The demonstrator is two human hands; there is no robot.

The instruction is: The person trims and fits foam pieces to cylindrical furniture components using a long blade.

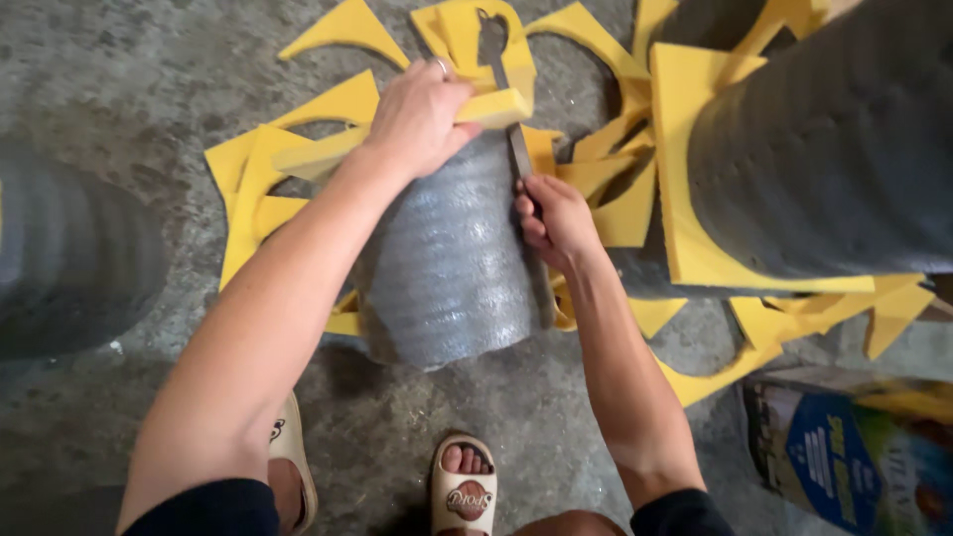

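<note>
A stack of round grey foam discs (452, 268) stands on the concrete floor before me, topped by a square yellow foam sheet (328, 149). My left hand (417, 114), a ring on one finger, presses down on the yellow sheet's edge. My right hand (551, 223) grips the handle of a long knife (501, 79) whose blade runs along the right side of the stack, through the yellow foam. Both forearms reach out from the bottom of the view.
Yellow foam offcuts (615, 189) with curved cut-outs litter the floor behind. A taller grey foam stack (834, 139) stands at right on a yellow sheet, another grey stack (69, 258) at left. A printed cardboard box (844, 457) lies at bottom right. My sandalled feet (462, 486) are below.
</note>
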